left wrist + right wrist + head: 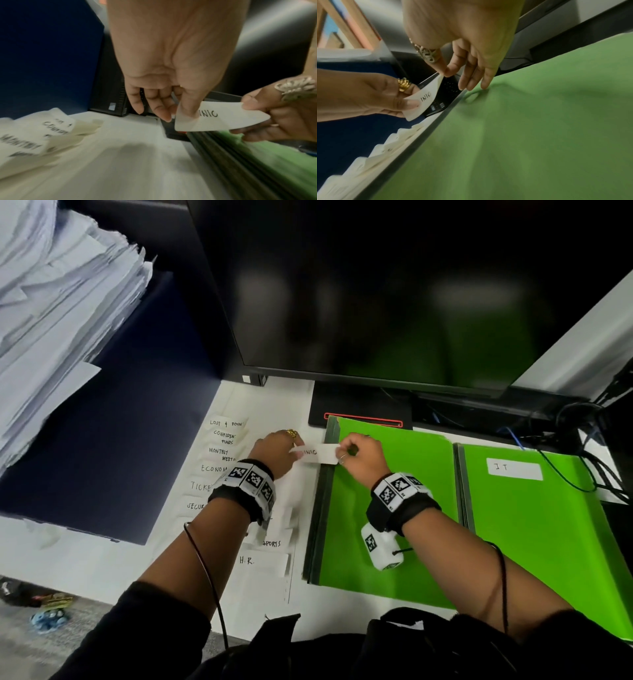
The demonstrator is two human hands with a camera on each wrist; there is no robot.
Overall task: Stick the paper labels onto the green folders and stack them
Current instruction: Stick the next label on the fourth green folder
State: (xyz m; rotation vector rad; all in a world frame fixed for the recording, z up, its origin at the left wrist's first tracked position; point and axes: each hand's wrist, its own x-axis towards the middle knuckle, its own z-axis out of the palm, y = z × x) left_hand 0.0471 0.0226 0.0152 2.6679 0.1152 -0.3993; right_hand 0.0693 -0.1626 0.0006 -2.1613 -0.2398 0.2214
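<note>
A white paper label (318,453) reading "…INIC" hangs above the left edge of a stack of green folders (394,508). My left hand (296,448) pinches its left end and my right hand (342,457) pinches its right end. In the left wrist view my thumb and fingers (188,111) hold the label (223,119), which is slightly bent. The right wrist view shows the label (426,98) just left of the top folder (539,121). A second green folder pile (534,525) on the right carries a stuck label "IT" (513,469).
Several more handwritten labels (222,460) lie in a column on a white sheet left of the folders. A dark monitor (376,285) and its stand (359,412) rise behind. A dark blue board (120,440), a paper pile (51,302) and cables (582,446) flank the desk.
</note>
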